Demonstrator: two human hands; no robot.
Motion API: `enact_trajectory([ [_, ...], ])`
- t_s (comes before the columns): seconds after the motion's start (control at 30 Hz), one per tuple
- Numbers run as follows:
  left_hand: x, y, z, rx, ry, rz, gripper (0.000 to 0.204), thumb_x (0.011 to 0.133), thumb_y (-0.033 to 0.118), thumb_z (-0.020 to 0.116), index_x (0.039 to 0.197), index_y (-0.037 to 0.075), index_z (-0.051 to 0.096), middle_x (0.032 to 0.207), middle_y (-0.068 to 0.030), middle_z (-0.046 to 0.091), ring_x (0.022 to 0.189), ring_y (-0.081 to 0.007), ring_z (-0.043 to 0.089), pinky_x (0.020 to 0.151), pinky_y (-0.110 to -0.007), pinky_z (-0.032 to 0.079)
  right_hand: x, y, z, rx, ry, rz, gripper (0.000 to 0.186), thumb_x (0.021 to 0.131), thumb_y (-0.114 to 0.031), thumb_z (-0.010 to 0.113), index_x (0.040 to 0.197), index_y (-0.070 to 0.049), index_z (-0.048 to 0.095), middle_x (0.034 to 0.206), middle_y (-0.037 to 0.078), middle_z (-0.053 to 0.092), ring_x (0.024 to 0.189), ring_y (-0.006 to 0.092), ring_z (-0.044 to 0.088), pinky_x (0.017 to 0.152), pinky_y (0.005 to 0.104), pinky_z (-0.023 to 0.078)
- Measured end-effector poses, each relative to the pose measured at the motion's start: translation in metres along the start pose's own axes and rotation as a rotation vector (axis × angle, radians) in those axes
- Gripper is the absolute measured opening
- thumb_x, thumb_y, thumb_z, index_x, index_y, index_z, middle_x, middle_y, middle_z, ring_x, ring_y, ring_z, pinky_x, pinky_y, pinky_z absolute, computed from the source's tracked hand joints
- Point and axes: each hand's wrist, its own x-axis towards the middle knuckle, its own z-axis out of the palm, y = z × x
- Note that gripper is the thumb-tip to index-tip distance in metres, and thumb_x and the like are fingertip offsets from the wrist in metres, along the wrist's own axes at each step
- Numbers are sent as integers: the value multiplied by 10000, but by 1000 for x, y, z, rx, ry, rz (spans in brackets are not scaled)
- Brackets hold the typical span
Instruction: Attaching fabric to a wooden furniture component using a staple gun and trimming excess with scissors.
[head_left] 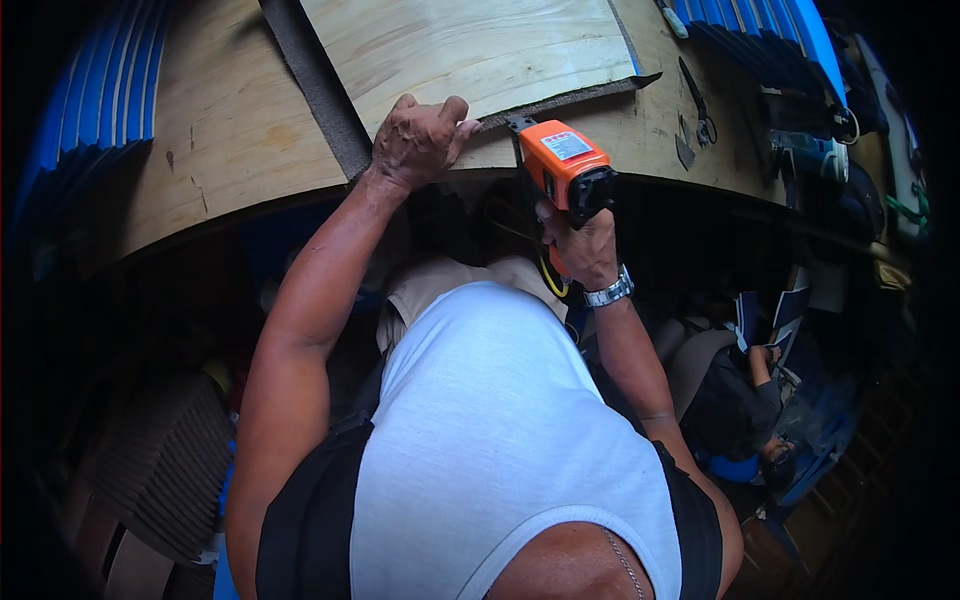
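Note:
A pale plywood panel (470,50) lies on the workbench, with dark grey fabric (318,95) showing along its left, near and right edges. My left hand (422,140) is at the panel's near left corner, fingers bent and closed on the fabric edge there. In my right hand (588,245) is an orange and black staple gun (565,160), gripped by its handle. Its nose meets the fabric strip along the panel's near edge, to the right of my left hand; whether it presses down I cannot tell. A yellow hose (552,278) hangs below the gun.
The wooden workbench (235,130) curves across the front. Stacks of blue-edged panels (110,80) stand at far left and far right (765,25). Scissors (698,105) and a flat blade (684,145) lie to the right. Another person (745,400) sits low at right.

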Motion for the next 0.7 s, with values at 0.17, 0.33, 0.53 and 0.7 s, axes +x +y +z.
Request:
enact_trajectory([
  [0.17, 4, -3, 2, 21, 9, -3, 247, 933, 265, 719, 948, 119, 520, 552, -43, 529, 516, -256, 575, 626, -388, 409, 10, 6, 16, -63, -38, -49, 251, 938, -209, 733, 1090, -14, 690, 688, 30, 659, 597, 128, 649, 555, 298, 516],
  [0.33, 1, -1, 4, 13, 52, 11, 228, 941, 261, 707, 979, 117, 534, 540, -36, 519, 506, -253, 572, 631, -385, 416, 6, 8, 29, -75, -32, -103, 243, 936, -225, 737, 1089, -37, 712, 656, 27, 649, 578, 127, 640, 551, 300, 507],
  [0.53, -6, 2, -7, 80, -10, 5, 222, 925, 296, 704, 864, 116, 589, 694, -50, 593, 676, -234, 622, 711, -378, 415, 9, 9, 31, -201, 0, -157, 219, 934, -202, 735, 1091, -50, 726, 630, 34, 634, 567, 123, 635, 543, 310, 504],
  [0.7, -29, 1, -41, 64, -51, -46, 240, 886, 315, 731, 800, 116, 629, 992, -32, 630, 1065, -224, 613, 965, -423, 363, 9, 12, 32, -121, -3, -185, 261, 932, -175, 732, 1164, -59, 705, 653, 49, 649, 567, 127, 638, 533, 315, 506],
])
